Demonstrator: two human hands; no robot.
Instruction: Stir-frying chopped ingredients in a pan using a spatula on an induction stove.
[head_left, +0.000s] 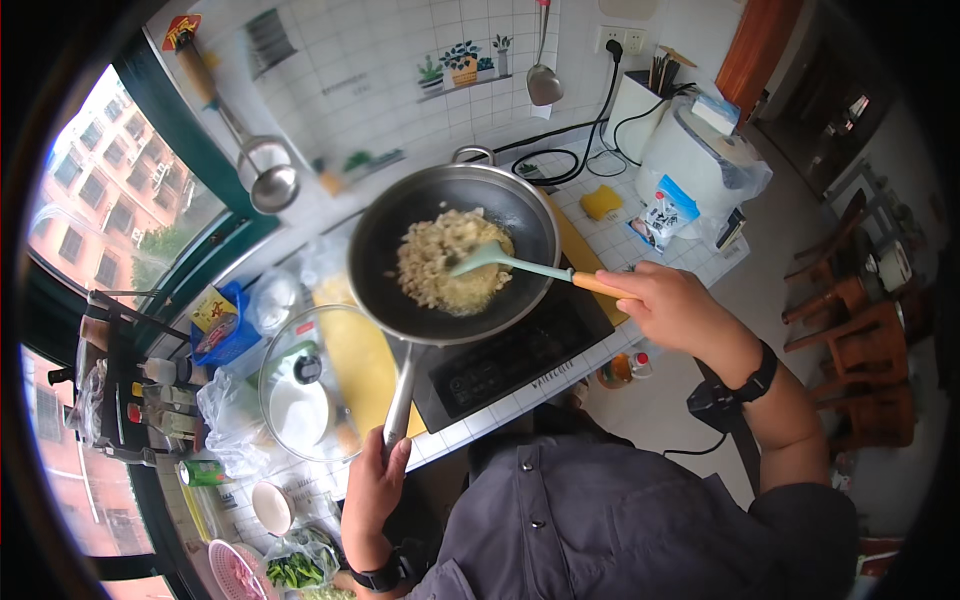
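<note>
My left hand (381, 472) grips the metal handle (400, 397) of a dark-lined wok (529, 225), which rests on a black induction cooktop (517, 360). In my right hand (667, 304) is the wooden end of a spatula with a pale green head (484, 256). That head lies in a heap of small pale chopped food (427, 262) at the wok's middle. Bubbling liquid shows along the heap's lower right edge. Left of the wok handle, a glass lid (341, 319) lies over a white bowl (298, 412), seen through the glass.
Seasoning bottles (169, 409) crowd a black rack by the window. Nearer me are a cream bowl (271, 508), bagged green vegetables (296, 568) and a pink basket (225, 562) of meat. On the right lie a yellow sponge (601, 202), a blue-white packet (666, 214) and a black power cord (555, 178).
</note>
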